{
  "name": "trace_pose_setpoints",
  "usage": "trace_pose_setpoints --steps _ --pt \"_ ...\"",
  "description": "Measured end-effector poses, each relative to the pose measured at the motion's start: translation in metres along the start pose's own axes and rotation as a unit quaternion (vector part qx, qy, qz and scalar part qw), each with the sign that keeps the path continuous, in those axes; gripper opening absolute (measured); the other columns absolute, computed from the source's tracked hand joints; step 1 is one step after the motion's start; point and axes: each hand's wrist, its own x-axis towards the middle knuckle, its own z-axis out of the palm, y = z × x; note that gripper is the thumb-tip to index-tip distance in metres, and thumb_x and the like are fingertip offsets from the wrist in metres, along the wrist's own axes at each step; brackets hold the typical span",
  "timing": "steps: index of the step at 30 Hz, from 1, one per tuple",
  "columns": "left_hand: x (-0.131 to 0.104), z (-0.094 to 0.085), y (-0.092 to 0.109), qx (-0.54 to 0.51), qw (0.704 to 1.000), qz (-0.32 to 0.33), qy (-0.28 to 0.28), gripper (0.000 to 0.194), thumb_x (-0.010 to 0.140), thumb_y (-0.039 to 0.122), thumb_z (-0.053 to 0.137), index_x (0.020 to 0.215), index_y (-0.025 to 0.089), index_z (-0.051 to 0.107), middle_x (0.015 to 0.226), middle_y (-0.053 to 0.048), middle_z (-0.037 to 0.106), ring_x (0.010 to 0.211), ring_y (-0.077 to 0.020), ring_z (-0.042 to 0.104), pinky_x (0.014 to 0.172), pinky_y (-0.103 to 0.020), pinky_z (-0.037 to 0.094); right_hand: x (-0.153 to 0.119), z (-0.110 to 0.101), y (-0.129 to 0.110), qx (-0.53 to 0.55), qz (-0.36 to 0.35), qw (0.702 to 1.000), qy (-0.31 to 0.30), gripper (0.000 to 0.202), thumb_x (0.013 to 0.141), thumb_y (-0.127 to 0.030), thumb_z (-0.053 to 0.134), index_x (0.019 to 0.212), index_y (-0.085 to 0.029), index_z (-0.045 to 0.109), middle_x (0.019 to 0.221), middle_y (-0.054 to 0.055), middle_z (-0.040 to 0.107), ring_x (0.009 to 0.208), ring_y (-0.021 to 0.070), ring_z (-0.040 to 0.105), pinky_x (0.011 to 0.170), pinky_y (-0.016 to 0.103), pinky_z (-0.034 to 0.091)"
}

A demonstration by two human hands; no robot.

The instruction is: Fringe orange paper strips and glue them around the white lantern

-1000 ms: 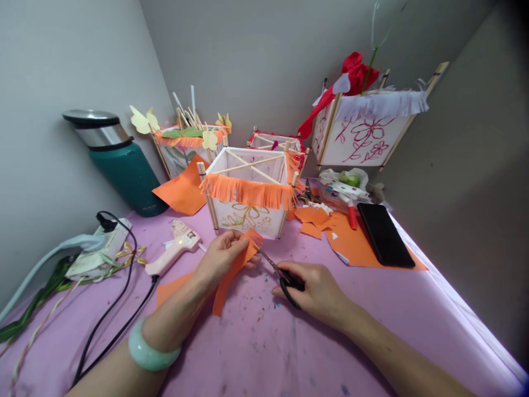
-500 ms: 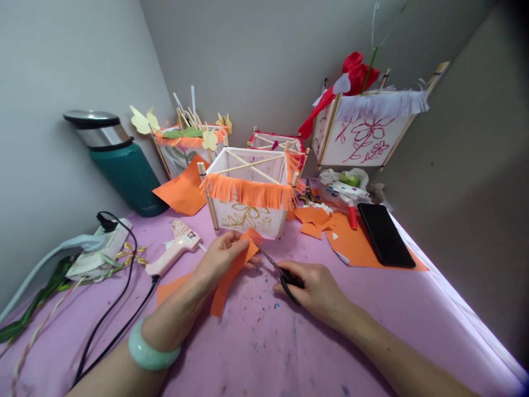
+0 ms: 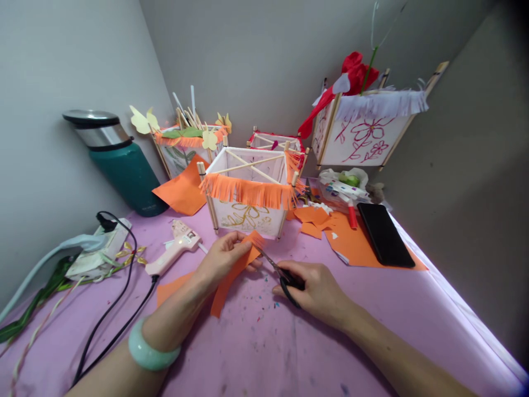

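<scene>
My left thumb and fingers pinched an orange paper strip (image 3: 226, 289) near its fringed end, and its plain tail trailed back toward me. My right fingers were closed around the black handles of the scissors (image 3: 294, 280), whose blade tips were at the fringed edge; I could not tell how far the blades stood apart. So my left hand (image 3: 223, 256) and my right hand (image 3: 320, 286) faced each other, with the strip between them, over a purple tablecloth (image 3: 256, 353). A pale green bangle (image 3: 151, 350) circled my left forearm.

Just beyond the strip stood a lantern frame (image 3: 248, 215) with orange fringe and a gold flower drawn on its front panel. To my left lay a pink hot glue gun (image 3: 176, 253), then a white power strip (image 3: 88, 264), with a teal bottle (image 3: 124, 171) behind them. To my right, orange scraps (image 3: 312, 218) lay near a larger orange sheet (image 3: 341, 240), and a black smartphone (image 3: 384, 234) rested partly on that sheet. Farther back, a fringed lantern (image 3: 363, 132) bore magenta flowers.
</scene>
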Motion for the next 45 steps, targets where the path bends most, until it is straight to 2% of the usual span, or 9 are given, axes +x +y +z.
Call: trace_pose_setpoints --steps 8,14,25,45 --pt "0.0009 0.0006 -0.0002 0.005 1.0 -0.003 -0.004 0.027 0.074 0.036 0.069 0.083 0.016 0.052 0.069 -0.005 0.07 0.063 -0.0183 0.07 0.058 -0.027 0.055 0.0024 0.0002 0.0008 -0.002 -0.005 1.0 -0.003 0.014 0.08 -0.032 0.067 0.086 -0.019 0.065 0.068 -0.003 0.062 0.058 0.0106 0.051 0.051 0.019 0.033" --pt "0.0001 0.0013 0.0004 -0.003 1.0 0.0 -0.001 0.026 0.075 0.034 0.069 0.083 0.016 0.052 0.07 -0.005 0.07 0.063 -0.0179 0.07 0.058 -0.026 0.055 0.0026 0.0018 0.0051 0.006 -0.007 1.0 -0.006 0.022 0.081 -0.035 0.066 0.097 -0.02 0.067 0.07 -0.003 0.063 0.06 0.0109 0.053 0.055 0.019 0.037" --pt "0.0012 0.0002 -0.0006 0.011 1.0 -0.008 0.004 0.026 0.076 0.036 0.067 0.082 0.016 0.053 0.069 -0.007 0.071 0.061 -0.0187 0.07 0.057 -0.026 0.055 0.002 0.0007 0.001 -0.009 -0.006 1.0 0.002 0.017 0.079 -0.034 0.067 0.088 -0.02 0.066 0.069 -0.003 0.063 0.059 0.0109 0.054 0.051 0.019 0.034" --pt "0.0015 0.0023 -0.0022 0.009 1.0 -0.004 -0.001 0.028 0.075 0.039 0.067 0.079 0.017 0.051 0.066 -0.006 0.07 0.059 -0.0184 0.07 0.057 -0.027 0.054 0.0014 0.0012 0.0034 -0.001 0.0 1.0 0.0 0.023 0.08 -0.036 0.067 0.097 -0.021 0.068 0.071 -0.002 0.065 0.06 0.0119 0.056 0.054 0.019 0.038"
